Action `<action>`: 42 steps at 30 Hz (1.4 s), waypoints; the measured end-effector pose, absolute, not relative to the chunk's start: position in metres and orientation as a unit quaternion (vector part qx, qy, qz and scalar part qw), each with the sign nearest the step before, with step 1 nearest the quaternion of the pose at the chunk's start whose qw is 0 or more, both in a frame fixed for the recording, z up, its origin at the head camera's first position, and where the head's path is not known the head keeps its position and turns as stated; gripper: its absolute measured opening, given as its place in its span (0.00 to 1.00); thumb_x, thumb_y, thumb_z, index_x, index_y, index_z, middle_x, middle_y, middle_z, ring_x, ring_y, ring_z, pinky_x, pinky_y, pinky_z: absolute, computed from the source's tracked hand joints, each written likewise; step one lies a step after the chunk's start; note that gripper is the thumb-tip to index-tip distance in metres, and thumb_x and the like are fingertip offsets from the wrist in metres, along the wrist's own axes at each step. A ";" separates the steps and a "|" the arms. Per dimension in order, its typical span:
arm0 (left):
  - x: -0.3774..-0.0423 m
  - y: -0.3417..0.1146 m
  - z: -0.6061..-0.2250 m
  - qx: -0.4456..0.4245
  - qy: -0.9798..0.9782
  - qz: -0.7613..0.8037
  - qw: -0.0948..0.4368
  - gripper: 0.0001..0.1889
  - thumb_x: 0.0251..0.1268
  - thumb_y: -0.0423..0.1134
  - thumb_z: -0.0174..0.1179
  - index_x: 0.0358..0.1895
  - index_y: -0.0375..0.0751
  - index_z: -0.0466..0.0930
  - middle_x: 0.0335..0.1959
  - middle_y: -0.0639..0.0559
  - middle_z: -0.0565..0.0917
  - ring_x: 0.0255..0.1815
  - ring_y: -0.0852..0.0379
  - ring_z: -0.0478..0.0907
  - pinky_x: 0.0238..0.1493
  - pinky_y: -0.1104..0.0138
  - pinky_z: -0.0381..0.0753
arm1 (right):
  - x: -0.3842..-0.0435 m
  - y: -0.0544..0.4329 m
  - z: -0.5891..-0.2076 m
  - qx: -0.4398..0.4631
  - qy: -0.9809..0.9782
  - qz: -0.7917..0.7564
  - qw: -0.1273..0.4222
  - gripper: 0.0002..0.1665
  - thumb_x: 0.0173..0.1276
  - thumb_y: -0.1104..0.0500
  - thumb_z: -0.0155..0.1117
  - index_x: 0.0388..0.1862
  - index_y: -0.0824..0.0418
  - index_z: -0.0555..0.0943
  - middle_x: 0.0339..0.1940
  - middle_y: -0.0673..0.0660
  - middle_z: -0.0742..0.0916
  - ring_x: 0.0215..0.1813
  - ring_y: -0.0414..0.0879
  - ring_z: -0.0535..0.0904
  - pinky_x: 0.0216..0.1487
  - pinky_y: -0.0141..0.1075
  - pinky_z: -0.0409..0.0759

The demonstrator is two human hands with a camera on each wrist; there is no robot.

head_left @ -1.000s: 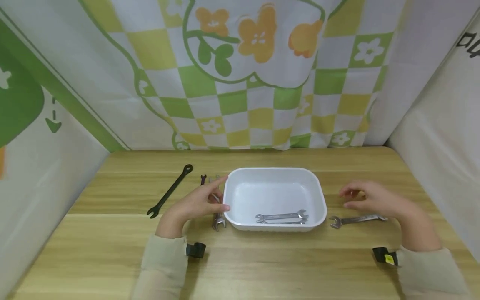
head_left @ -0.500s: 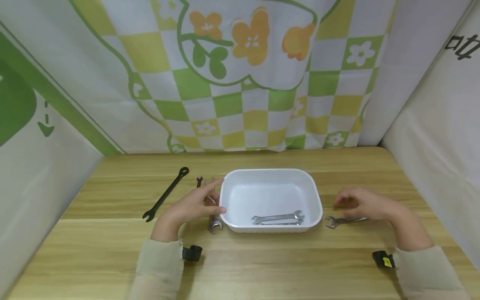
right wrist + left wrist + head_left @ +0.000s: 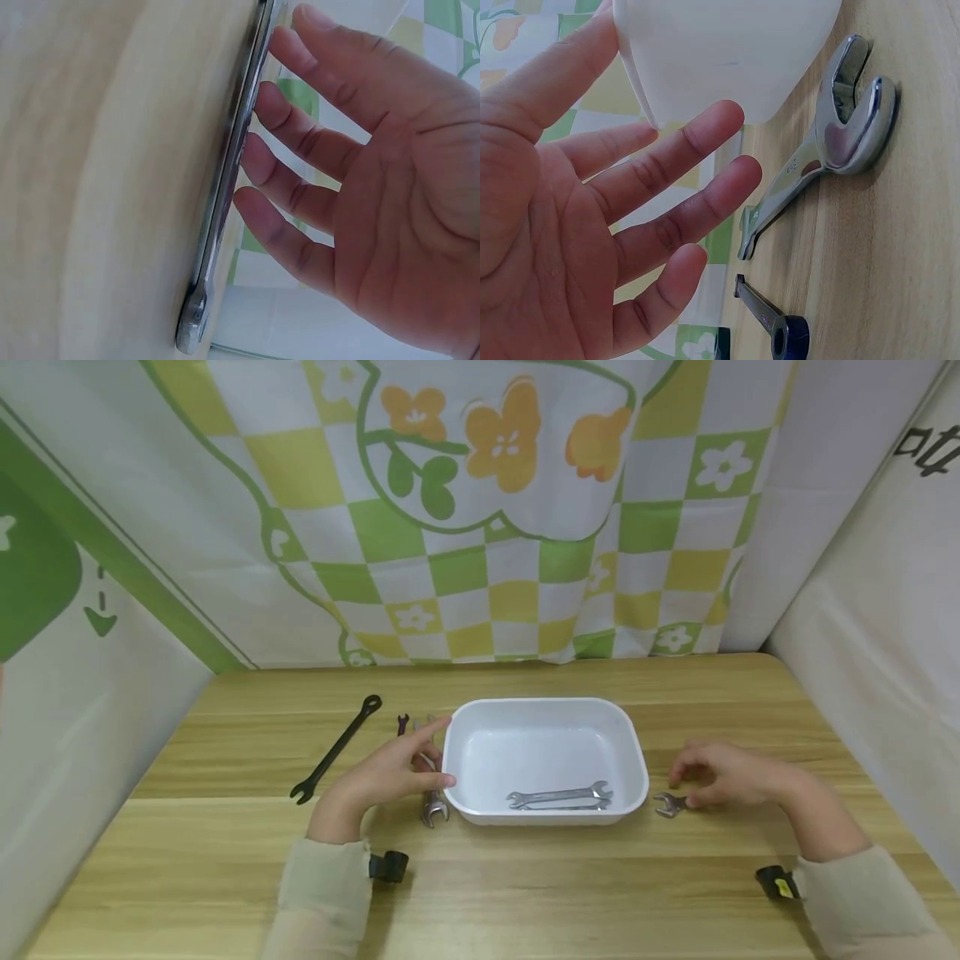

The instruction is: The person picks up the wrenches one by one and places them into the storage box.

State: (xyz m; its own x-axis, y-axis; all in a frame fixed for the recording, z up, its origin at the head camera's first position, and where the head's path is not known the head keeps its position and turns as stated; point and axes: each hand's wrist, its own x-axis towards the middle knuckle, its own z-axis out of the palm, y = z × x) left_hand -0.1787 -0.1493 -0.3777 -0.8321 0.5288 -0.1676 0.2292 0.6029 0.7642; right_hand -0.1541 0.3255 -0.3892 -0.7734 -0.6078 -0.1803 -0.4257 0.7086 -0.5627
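Note:
A white rectangular tray (image 3: 546,760) stands on the table, with two silver open-ended wrenches (image 3: 562,794) lying inside near its front wall. My left hand (image 3: 382,777) touches the tray's left side with thumb and index fingertips, the other fingers spread loosely in the left wrist view. Right of the tray, a silver double open-ended wrench (image 3: 670,804) lies on the wood, mostly covered by my right hand (image 3: 738,777). In the right wrist view, loosely bent fingertips (image 3: 259,157) are at that wrench's shaft (image 3: 236,135), and no grip round it shows.
A long black combination wrench (image 3: 337,747) lies at far left. Beside my left hand are a small dark purple wrench (image 3: 402,724) and a larger silver wrench (image 3: 435,810), partly hidden by the hand. A patterned curtain (image 3: 510,577) hangs behind the wooden table (image 3: 525,893).
My right hand has come down and nearer over the silver wrench on the right, hiding most of its shaft. The left hand stays at the tray. The head view has shifted slightly.

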 end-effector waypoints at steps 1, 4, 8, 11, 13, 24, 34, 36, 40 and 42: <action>-0.179 -0.149 -0.378 0.217 0.875 0.389 0.193 0.47 0.64 0.45 0.68 0.80 0.41 0.50 0.44 0.48 0.84 0.46 0.54 0.81 0.50 0.61 0.80 | -0.154 0.325 -0.390 -0.282 0.907 -0.253 0.183 0.13 0.58 0.54 0.74 0.41 0.54 0.84 0.45 0.49 0.82 0.47 0.42 0.77 0.51 0.34 0.78; -0.179 -0.149 -0.377 0.217 0.874 0.388 0.194 0.47 0.64 0.45 0.68 0.80 0.41 0.50 0.44 0.47 0.84 0.46 0.54 0.81 0.50 0.61 0.80 | -0.155 0.324 -0.391 -0.281 0.907 -0.252 0.188 0.12 0.57 0.56 0.74 0.39 0.52 0.83 0.42 0.49 0.81 0.44 0.39 0.75 0.47 0.33 0.77; -0.179 -0.148 -0.378 0.216 0.873 0.390 0.196 0.47 0.64 0.45 0.68 0.80 0.41 0.50 0.44 0.48 0.83 0.46 0.54 0.81 0.49 0.61 0.80 | -0.155 0.323 -0.391 -0.288 0.906 -0.247 0.186 0.11 0.55 0.58 0.74 0.34 0.50 0.80 0.36 0.47 0.78 0.40 0.36 0.70 0.41 0.30 0.73; -0.179 -0.148 -0.378 0.217 0.874 0.389 0.195 0.47 0.64 0.45 0.68 0.80 0.41 0.50 0.43 0.47 0.83 0.46 0.54 0.81 0.49 0.61 0.80 | -0.155 0.321 -0.392 -0.299 0.906 -0.238 0.181 0.12 0.53 0.61 0.74 0.31 0.50 0.79 0.35 0.46 0.77 0.39 0.35 0.69 0.39 0.30 0.72; -0.179 -0.148 -0.378 0.217 0.874 0.389 0.195 0.47 0.64 0.44 0.68 0.80 0.41 0.50 0.43 0.47 0.83 0.45 0.54 0.81 0.49 0.62 0.80 | -0.156 0.319 -0.392 -0.302 0.908 -0.229 0.179 0.13 0.52 0.62 0.74 0.29 0.49 0.78 0.34 0.46 0.76 0.38 0.35 0.69 0.39 0.30 0.71; -0.179 -0.148 -0.377 0.213 0.875 0.388 0.194 0.47 0.64 0.45 0.68 0.80 0.41 0.50 0.44 0.47 0.84 0.45 0.54 0.81 0.49 0.61 0.81 | -0.153 0.309 -0.390 -0.277 0.924 -0.183 0.189 0.14 0.49 0.64 0.72 0.26 0.50 0.76 0.32 0.46 0.74 0.35 0.37 0.68 0.35 0.29 0.68; -0.178 -0.148 -0.378 0.212 0.876 0.388 0.192 0.47 0.64 0.45 0.68 0.80 0.42 0.50 0.44 0.48 0.84 0.46 0.54 0.81 0.50 0.61 0.81 | -0.151 0.312 -0.389 -0.304 0.907 -0.225 0.186 0.13 0.48 0.66 0.68 0.26 0.53 0.74 0.30 0.47 0.73 0.32 0.34 0.67 0.31 0.28 0.67; -0.178 -0.148 -0.378 0.211 0.876 0.389 0.192 0.47 0.64 0.45 0.68 0.80 0.43 0.50 0.44 0.48 0.84 0.46 0.54 0.81 0.50 0.61 0.80 | -0.152 0.314 -0.390 -0.315 0.896 -0.246 0.192 0.13 0.49 0.68 0.67 0.26 0.55 0.73 0.28 0.46 0.73 0.31 0.33 0.67 0.30 0.27 0.67; -0.178 -0.148 -0.378 0.211 0.875 0.390 0.193 0.47 0.63 0.45 0.68 0.80 0.43 0.50 0.44 0.47 0.84 0.46 0.54 0.81 0.50 0.61 0.80 | -0.155 0.318 -0.393 -0.346 0.875 -0.276 0.196 0.14 0.49 0.71 0.65 0.25 0.56 0.72 0.23 0.41 0.71 0.27 0.30 0.66 0.28 0.26 0.67; -0.178 -0.148 -0.378 0.210 0.875 0.390 0.194 0.47 0.63 0.45 0.69 0.80 0.43 0.50 0.44 0.48 0.84 0.46 0.54 0.81 0.49 0.61 0.80 | -0.155 0.320 -0.395 -0.358 0.869 -0.280 0.195 0.13 0.49 0.71 0.66 0.24 0.56 0.73 0.22 0.40 0.71 0.27 0.28 0.66 0.27 0.26 0.67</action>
